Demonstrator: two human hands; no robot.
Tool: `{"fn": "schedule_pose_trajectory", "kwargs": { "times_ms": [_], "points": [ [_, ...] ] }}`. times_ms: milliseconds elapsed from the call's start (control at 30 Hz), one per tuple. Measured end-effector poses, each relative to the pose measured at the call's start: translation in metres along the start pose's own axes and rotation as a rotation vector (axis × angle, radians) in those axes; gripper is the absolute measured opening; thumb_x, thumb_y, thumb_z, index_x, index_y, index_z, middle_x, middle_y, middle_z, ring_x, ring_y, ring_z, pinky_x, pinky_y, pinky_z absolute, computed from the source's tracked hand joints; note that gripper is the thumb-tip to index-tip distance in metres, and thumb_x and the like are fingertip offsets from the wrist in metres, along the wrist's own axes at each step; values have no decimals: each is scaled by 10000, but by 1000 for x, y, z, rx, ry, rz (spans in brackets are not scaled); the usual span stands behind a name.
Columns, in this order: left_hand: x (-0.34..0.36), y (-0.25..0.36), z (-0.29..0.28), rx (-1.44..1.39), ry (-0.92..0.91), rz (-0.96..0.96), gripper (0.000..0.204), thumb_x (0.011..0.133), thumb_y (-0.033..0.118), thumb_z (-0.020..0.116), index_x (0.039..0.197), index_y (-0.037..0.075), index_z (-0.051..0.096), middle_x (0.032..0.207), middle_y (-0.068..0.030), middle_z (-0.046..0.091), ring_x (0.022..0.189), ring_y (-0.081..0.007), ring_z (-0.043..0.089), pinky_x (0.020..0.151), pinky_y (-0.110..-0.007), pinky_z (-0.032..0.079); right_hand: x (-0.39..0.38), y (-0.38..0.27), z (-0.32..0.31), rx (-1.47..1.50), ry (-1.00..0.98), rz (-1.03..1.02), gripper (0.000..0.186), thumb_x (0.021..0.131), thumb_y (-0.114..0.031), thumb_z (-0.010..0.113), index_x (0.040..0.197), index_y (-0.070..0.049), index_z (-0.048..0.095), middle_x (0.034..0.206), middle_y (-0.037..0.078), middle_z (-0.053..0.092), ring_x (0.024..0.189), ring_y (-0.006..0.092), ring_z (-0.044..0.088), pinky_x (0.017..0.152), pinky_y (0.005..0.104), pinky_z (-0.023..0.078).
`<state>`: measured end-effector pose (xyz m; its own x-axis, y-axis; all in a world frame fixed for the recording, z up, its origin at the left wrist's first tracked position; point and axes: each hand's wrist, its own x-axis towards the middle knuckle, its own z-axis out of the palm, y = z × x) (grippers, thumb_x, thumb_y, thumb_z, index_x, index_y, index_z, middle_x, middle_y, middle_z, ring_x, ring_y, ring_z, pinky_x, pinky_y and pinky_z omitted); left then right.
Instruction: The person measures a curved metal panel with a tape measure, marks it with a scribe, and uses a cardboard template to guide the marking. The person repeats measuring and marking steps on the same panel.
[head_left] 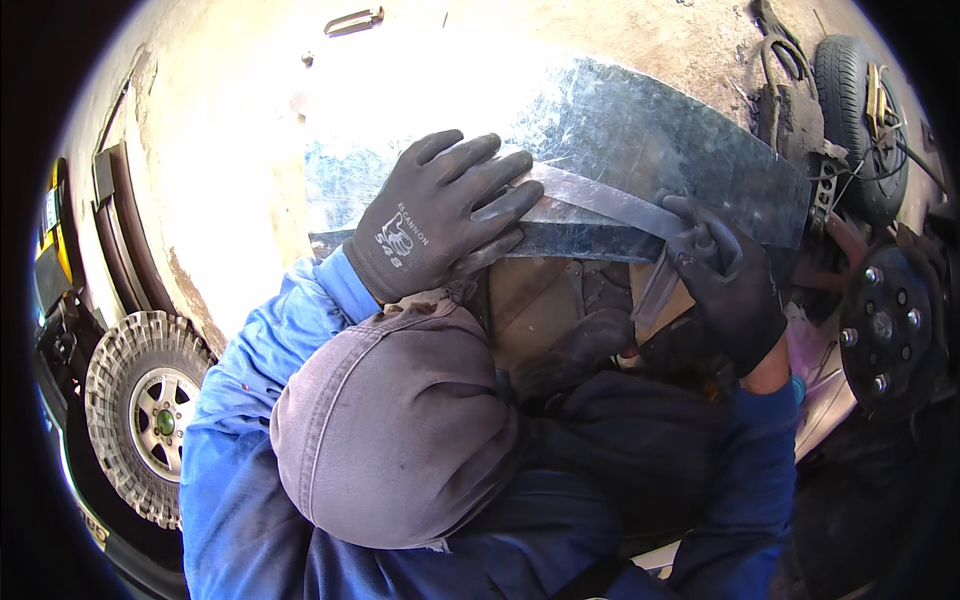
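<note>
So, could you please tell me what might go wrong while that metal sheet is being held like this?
The left hand presses flat on the metal sheet, near a cut strip; thin edges could perhaps slice a glove. The right hand has its grip on the strip's bent end, which might spring loose. Strong glare on the sheet's left part could hide those edges.

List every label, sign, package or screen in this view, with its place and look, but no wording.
White printed mark: on the back of the dark grey work glove on the left hand, which lies flat on the shiny grey sheet-metal panel; small emblem with lettering.
Yellow-and-white sticker: far left edge, on a dark vehicle part; small, too blurred to describe further.
No packages, signs or screens show.
</note>
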<state>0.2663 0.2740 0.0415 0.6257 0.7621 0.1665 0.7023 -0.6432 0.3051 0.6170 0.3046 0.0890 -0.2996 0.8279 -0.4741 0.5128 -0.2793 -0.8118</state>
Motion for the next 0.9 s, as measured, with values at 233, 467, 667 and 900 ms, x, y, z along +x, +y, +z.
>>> {"fn": "schedule_pose_trajectory", "kwargs": {
  "times_ms": [233, 467, 667, 900],
  "points": [
    [2, 0, 3, 24, -9, -5, 525, 946, 356, 797, 1429, 159, 740, 1473, -92, 705, 1315, -353, 678, 1106, -549, 538, -4, -10, 19, -511, 245, -52, 442, 1002, -83, 782, 1440, -60, 730, 1274, 230, 782, 1080, 333, 809, 903, 440, 652],
    [1, 2, 1, 54, -56, -37, 516, 1011, 380, 743, 1485, 179, 700, 1526, -63, 662, 1378, -302, 630, 1167, -524, 481, 7, -1, 21, -598, 353, -221, 392, 960, -147, 862, 1327, -40, 773, 1085, 211, 798, 977, 355, 803, 844, 445, 638],
    [2, 1, 3, 73, -33, -29, 528, 994, 402, 725, 1459, 152, 725, 1514, -103, 683, 1337, -355, 648, 1108, -539, 528, 9, -5, 23, -608, 365, -197, 383, 953, -172, 872, 1301, -42, 778, 1053, 203, 790, 940, 352, 798, 819, 450, 634],
    [2, 3, 3, 83, -44, -45, 544, 987, 410, 734, 1468, 158, 722, 1518, -105, 682, 1351, -350, 644, 1120, -538, 522, 12, -3, 22, -639, 383, -189, 370, 951, -180, 871, 1291, -64, 787, 1064, 197, 787, 927, 339, 798, 816, 444, 639]
  ]
}}
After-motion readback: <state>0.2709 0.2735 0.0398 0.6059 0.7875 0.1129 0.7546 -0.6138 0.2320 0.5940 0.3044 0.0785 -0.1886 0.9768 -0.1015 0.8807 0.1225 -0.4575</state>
